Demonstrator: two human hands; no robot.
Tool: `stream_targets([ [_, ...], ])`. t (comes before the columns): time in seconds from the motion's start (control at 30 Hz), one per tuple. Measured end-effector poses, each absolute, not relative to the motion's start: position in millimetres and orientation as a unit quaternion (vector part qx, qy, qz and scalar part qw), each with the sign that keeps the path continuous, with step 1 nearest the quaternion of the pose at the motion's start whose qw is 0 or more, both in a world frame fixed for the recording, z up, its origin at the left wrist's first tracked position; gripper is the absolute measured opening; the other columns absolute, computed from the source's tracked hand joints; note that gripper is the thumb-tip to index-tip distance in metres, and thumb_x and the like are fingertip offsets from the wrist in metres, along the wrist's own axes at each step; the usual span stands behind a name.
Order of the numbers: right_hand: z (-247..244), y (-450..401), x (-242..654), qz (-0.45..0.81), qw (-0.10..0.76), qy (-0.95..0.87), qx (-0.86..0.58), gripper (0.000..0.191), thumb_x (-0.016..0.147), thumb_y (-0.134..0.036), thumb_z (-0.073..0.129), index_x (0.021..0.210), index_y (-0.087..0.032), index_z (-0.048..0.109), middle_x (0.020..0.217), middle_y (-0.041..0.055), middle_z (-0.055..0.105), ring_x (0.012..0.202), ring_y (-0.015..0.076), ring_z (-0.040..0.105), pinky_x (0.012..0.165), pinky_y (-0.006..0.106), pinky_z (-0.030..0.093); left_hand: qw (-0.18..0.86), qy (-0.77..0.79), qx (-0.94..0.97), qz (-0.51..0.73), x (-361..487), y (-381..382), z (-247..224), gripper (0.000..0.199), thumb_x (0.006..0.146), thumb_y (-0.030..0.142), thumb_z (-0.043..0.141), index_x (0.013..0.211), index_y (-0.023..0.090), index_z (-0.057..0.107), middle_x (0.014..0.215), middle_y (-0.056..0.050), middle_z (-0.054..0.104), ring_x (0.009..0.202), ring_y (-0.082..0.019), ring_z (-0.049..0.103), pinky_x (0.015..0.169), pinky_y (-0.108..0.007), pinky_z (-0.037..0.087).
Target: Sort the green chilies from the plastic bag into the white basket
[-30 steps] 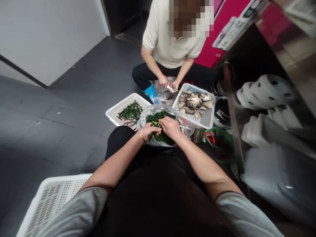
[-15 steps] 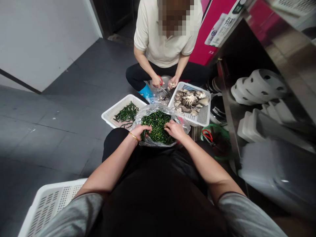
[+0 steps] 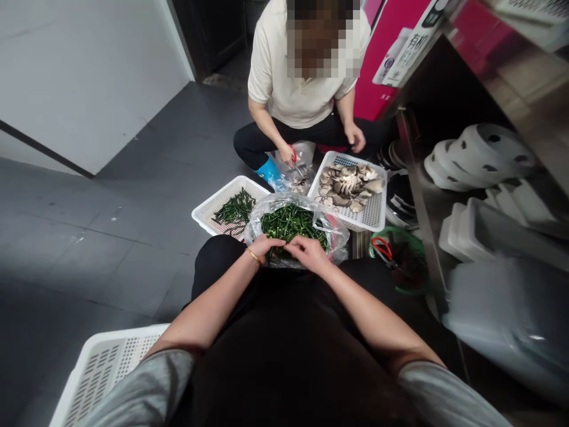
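A clear plastic bag (image 3: pixel 340 238) full of thin green chili peppers (image 3: pixel 291 220) lies open between my knees. My left hand (image 3: pixel 265 245) is closed at the bag's near left side, with dark green chilies showing beneath its fingers. Close against its fingertips, my right hand (image 3: pixel 309 252) is closed in a pinch over the peppers; what sits between those fingertips is too small to make out. Just beyond, to the left, a white perforated basket (image 3: pixel 202 214) holds a smaller heap of green chilies (image 3: pixel 235 205).
Facing me, a seated person (image 3: pixel 306 95) holds red-handled scissors (image 3: pixel 293 155) over a plastic bag. A white basket (image 3: pixel 377 222) of oyster mushrooms (image 3: pixel 349 185) stands at right, near a green basket (image 3: pixel 406 290) with red-handled scissors (image 3: pixel 383 246). Another white basket (image 3: pixel 95 362) is behind my left arm.
My hands have come together over the near side of the bag. The other person's hand without scissors has moved away from the scissors, over the mushroom basket's far edge. The view has shifted slightly.
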State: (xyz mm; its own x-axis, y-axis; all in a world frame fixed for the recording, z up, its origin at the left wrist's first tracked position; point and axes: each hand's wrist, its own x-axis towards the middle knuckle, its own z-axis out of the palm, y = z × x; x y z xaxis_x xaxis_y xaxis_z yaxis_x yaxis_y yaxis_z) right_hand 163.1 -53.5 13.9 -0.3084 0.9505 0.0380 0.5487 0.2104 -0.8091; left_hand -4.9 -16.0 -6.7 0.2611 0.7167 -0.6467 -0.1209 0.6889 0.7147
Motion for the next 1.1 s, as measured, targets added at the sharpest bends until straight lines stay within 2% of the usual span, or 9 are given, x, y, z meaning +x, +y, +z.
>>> stream_targets([
  [0.1,11,-32,177,0.48,0.247,-0.596,-0.594,0.043,0.087,-0.057,0.043,0.065,-0.02,0.049,0.044,-0.0069,0.043,0.04,0.01,0.044,0.045,0.021,0.036,0.738,0.51,0.354,0.266,-5,-18,1,0.015,0.051,0.015,0.075,0.057,0.011,0.062,0.054,-0.003,0.062,0.045,-0.01,0.049,0.041,-0.021,0.031],
  [0.2,8,-13,179,0.542,0.197,-0.577,-0.579,0.046,0.086,-0.059,0.04,0.06,-0.02,0.045,0.041,-0.0073,0.039,0.035,0.0092,0.04,0.041,0.021,0.031,0.747,0.476,0.39,0.252,-6,-19,8,0.015,0.052,0.018,0.075,0.06,0.01,0.064,0.056,-0.004,0.062,0.045,-0.009,0.048,0.043,-0.021,0.03],
  [0.27,13,-7,176,0.485,0.17,-0.633,-0.579,0.045,0.089,-0.052,0.039,0.058,-0.019,0.048,0.045,-0.0035,0.046,0.041,0.0104,0.046,0.046,0.021,0.035,0.761,0.463,0.383,0.244,-5,-20,12,0.017,0.052,0.019,0.075,0.062,0.01,0.065,0.056,-0.003,0.062,0.046,-0.009,0.049,0.044,-0.021,0.032],
  [0.33,21,-8,170,0.341,0.139,-0.711,-0.599,0.043,0.092,-0.043,0.037,0.062,-0.018,0.054,0.058,0.0032,0.058,0.056,0.0135,0.056,0.056,0.023,0.039,0.771,0.461,0.367,0.239,-4,-19,16,0.018,0.051,0.02,0.075,0.063,0.01,0.065,0.053,-0.003,0.061,0.045,-0.01,0.049,0.043,-0.021,0.032],
  [0.43,31,-16,163,0.116,0.095,-0.774,-0.615,0.04,0.096,-0.035,0.032,0.082,-0.014,0.063,0.086,0.0124,0.066,0.078,0.0189,0.061,0.066,0.026,0.039,0.773,0.48,0.341,0.236,-1,-18,18,0.02,0.051,0.022,0.076,0.063,0.01,0.065,0.052,-0.003,0.06,0.044,-0.01,0.048,0.04,-0.02,0.028],
  [0.5,32,-22,161,0.054,0.068,-0.789,-0.608,0.044,0.099,-0.033,0.025,0.091,-0.013,0.064,0.093,0.0147,0.065,0.084,0.0206,0.061,0.069,0.027,0.038,0.772,0.494,0.326,0.232,1,-17,17,0.021,0.05,0.022,0.076,0.063,0.01,0.064,0.052,-0.004,0.06,0.044,-0.01,0.049,0.038,-0.02,0.027],
  [0.87,15,-17,150,0.03,-0.021,-0.844,-0.534,0.037,0.097,-0.022,0.028,0.095,-0.01,0.063,0.092,0.0171,0.064,0.088,0.0247,0.059,0.072,0.031,0.039,0.797,0.519,0.21,0.225,17,-28,1,0.011,0.059,0.016,0.069,0.058,0.01,0.059,0.052,-0.004,0.06,0.04,-0.009,0.05,0.033,-0.019,0.026],
  [1.0,17,-3,162,0.086,0.022,-0.812,-0.577,0.041,0.099,-0.031,0.027,0.095,-0.012,0.063,0.094,0.014,0.067,0.089,0.0214,0.062,0.074,0.028,0.041,0.827,0.479,0.183,0.23,13,-26,2,0.013,0.059,0.017,0.07,0.061,0.009,0.06,0.051,-0.003,0.057,0.039,-0.007,0.046,0.033,-0.017,0.024],
  [1.1,16,1,186,0.168,0.031,-0.741,-0.65,0.042,0.098,-0.043,0.031,0.099,-0.015,0.062,0.093,0.01,0.07,0.085,0.0183,0.065,0.073,0.026,0.044,0.834,0.453,0.195,0.247,2,-20,0,0.012,0.061,0.015,0.067,0.07,0.008,0.065,0.054,-0.003,0.059,0.041,-0.008,0.049,0.036,-0.018,0.032],
])
